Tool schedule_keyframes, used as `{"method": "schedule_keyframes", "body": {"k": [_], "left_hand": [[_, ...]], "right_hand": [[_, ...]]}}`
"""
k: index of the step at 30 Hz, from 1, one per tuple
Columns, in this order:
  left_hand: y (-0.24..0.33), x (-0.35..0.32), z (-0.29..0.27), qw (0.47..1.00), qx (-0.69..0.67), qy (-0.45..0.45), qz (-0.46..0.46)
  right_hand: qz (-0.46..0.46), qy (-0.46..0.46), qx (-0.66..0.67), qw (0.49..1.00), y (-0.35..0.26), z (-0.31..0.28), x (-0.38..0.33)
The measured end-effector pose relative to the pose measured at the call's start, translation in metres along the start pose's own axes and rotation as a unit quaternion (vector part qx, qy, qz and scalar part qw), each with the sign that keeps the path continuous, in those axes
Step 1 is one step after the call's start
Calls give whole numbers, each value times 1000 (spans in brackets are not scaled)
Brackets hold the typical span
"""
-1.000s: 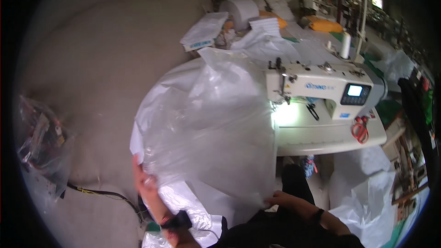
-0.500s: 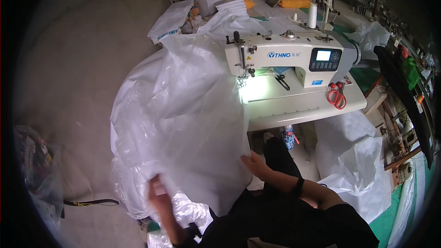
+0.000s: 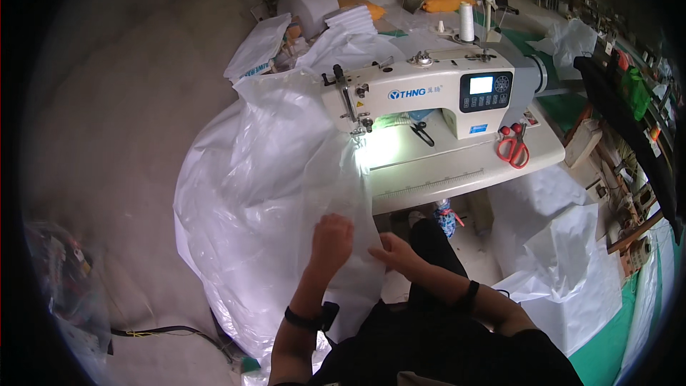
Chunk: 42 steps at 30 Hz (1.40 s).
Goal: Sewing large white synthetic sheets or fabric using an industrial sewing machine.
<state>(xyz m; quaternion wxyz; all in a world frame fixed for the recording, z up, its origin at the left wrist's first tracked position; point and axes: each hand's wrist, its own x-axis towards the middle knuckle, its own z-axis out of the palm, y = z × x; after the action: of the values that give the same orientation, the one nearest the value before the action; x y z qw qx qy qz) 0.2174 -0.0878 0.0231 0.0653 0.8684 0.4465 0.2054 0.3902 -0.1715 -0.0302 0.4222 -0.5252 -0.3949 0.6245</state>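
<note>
A large sheet of white, partly see-through plastic drapes in folds down the left side of a white sewing machine. One edge of it runs by the lit needle area. My left hand, its fingers curled, grips the plastic near its right side. Just right of it, my right hand pinches the sheet's edge between thumb and fingers. On the machine bed lie small black thread snips and, farther right, red-handled scissors.
A thread cone stands behind the machine. At the back are a white roll, a stack of folded white material and orange sacks. More white plastic hangs at the right. A dark cable crosses the floor at left.
My left hand has moved right and upward, from the sheet's lower left to beside my right hand. My right hand stays at the edge. The whole view has shifted slightly.
</note>
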Motion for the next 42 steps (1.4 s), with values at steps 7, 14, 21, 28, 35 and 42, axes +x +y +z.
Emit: {"method": "schedule_keyframes", "body": {"k": [7, 14, 21, 28, 35, 42], "left_hand": [[25, -5, -14, 992, -100, 4, -81], [31, -14, -46, 997, 22, -41, -66], [54, -31, -16, 995, -15, -97, -34], [68, -33, -16, 982, -65, -172, -44], [36, -26, -40, 982, -164, 26, -94], [-44, -21, -27, 983, 73, 136, -96]], "right_hand": [[-199, -147, 47, 968, 7, 17, 51], [-110, -257, 49, 959, 2, 36, 15], [-54, -57, 268, 960, -13, 5, 45], [-207, 219, -175, 937, -23, 11, 68], [-126, 205, -451, 859, -25, 9, 40], [-143, 188, -530, 814, -30, 19, 53]]}}
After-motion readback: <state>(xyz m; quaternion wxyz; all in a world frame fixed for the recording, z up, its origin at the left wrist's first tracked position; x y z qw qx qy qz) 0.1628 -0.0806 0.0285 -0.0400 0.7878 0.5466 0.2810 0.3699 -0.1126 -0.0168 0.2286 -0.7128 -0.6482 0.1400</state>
